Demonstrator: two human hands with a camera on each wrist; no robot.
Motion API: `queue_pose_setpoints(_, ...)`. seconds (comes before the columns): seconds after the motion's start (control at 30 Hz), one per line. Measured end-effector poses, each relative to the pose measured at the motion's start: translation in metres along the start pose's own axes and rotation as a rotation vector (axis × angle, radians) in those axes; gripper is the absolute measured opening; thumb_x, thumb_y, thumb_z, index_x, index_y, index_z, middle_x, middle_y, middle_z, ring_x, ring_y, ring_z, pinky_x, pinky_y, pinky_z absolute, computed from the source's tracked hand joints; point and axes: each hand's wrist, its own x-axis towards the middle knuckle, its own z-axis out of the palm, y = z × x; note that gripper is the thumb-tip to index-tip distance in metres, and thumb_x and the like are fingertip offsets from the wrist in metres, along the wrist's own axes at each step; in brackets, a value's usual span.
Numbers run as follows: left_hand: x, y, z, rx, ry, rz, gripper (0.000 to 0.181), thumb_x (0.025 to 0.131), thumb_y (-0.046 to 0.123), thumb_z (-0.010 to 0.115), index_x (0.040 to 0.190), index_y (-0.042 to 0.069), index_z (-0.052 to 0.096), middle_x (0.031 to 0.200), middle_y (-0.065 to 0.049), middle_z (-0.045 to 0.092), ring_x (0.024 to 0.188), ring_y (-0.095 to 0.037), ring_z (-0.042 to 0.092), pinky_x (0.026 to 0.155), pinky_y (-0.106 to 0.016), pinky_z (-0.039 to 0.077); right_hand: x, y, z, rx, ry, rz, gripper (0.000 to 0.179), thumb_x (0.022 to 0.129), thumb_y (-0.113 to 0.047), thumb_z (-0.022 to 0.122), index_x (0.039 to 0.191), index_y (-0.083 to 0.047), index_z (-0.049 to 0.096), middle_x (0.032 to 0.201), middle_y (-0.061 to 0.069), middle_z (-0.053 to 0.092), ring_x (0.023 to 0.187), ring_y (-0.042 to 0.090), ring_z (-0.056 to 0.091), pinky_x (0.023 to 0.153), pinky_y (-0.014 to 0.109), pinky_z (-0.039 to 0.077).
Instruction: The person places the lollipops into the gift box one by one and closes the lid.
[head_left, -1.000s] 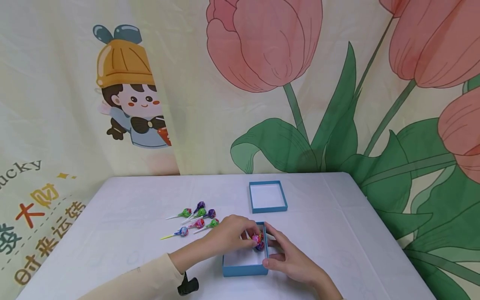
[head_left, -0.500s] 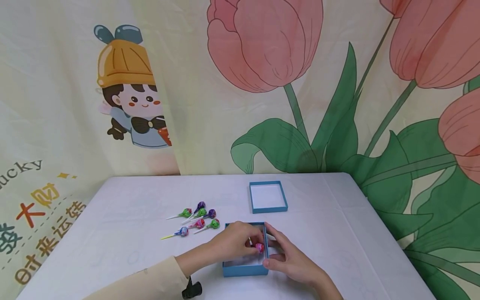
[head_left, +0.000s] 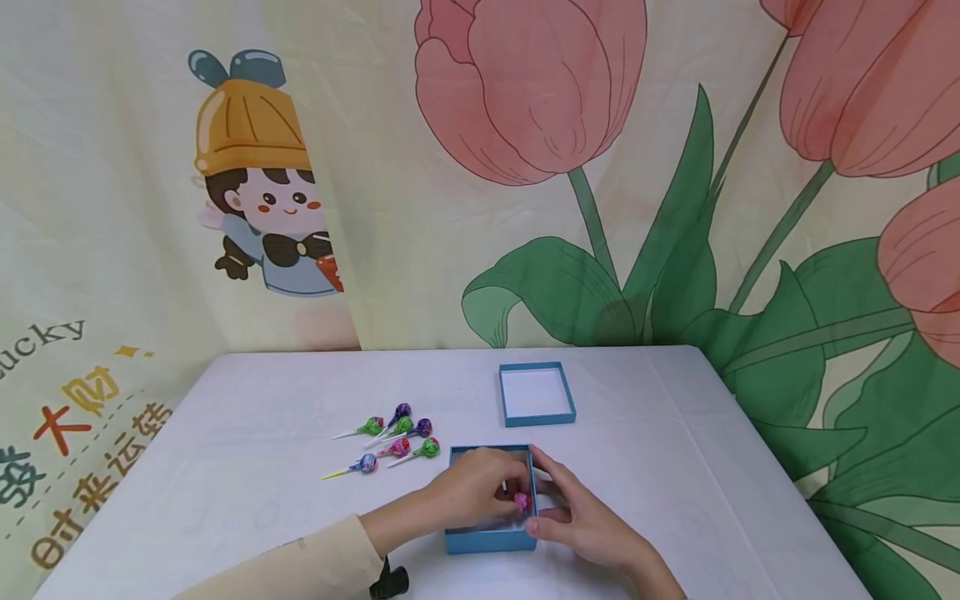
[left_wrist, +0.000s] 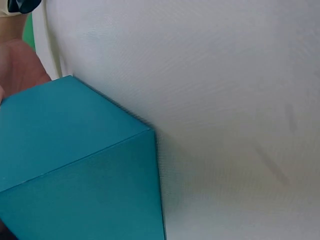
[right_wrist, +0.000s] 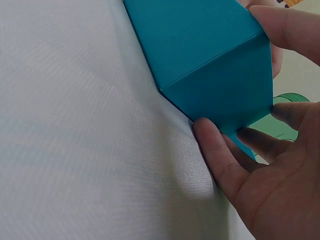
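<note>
In the head view my left hand [head_left: 476, 487] reaches over the left wall of an open blue box [head_left: 491, 543]. Its thumb and fingers pinch a pink-wrapped lollipop [head_left: 522, 501] low inside, near the right wall; the stick is hidden. My right hand [head_left: 577, 521] grips the box from the right, thumb by the near corner and a finger at the far one. The right wrist view shows that hand's fingers spread over the blue outer wall [right_wrist: 220, 85]. Only the box's outside [left_wrist: 85, 150] and part of a hand appear in the left wrist view.
Several lollipops [head_left: 397, 427] in green, purple, pink and blue wrappers lie left of the box, sticks pointing left. Behind the box rests a shallow blue lid [head_left: 537, 418], its white inside facing up. A printed curtain hangs behind the white-covered table [head_left: 262, 400].
My left hand has moved slightly right and down into the box with the pink lollipop. Purple wrapping seen beside it a second ago is now out of sight. The right hand keeps its place.
</note>
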Motion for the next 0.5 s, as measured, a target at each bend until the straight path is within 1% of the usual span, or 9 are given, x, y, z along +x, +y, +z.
queue_pose_setpoints(0.2, -0.0001, -0.0015, 0.0024, 0.018, -0.009, -0.001, 0.011, 0.092, 0.014, 0.085, 0.098, 0.019, 0.078, 0.087, 0.012, 0.067, 0.078, -0.003, 0.061, 0.071, -0.012, 0.052, -0.0002, 0.0001, 0.0005, -0.001, 0.003, -0.001, 0.09, 0.1, -0.035, 0.076, 0.17, -0.033, 0.02, 0.173, 0.012, 0.027, 0.148, 0.035, 0.047, 0.106, 0.031, 0.054)
queue_pose_setpoints(0.37, 0.0001, -0.0007, 0.0045, 0.028, -0.012, 0.023, 0.009, 0.092, 0.013, 0.085, 0.095, 0.017, 0.078, 0.087, 0.01, 0.067, 0.077, -0.004, 0.06, 0.068, -0.013, 0.05, -0.0004, 0.0004, 0.0006, 0.003, 0.001, -0.007, 0.089, 0.101, -0.034, 0.076, 0.17, -0.032, 0.02, 0.174, 0.013, 0.024, 0.148, 0.035, 0.047, 0.106, 0.029, 0.054)
queue_pose_setpoints(0.5, 0.0001, 0.0009, 0.0046, 0.031, -0.005, 0.029, 0.01, 0.091, 0.011, 0.085, 0.094, 0.017, 0.077, 0.087, 0.009, 0.068, 0.076, -0.003, 0.059, 0.067, -0.013, 0.049, -0.0005, 0.0001, 0.0003, 0.006, -0.001, -0.014, 0.09, 0.101, -0.032, 0.075, 0.171, -0.03, 0.019, 0.175, 0.013, 0.022, 0.148, 0.036, 0.046, 0.106, 0.029, 0.054)
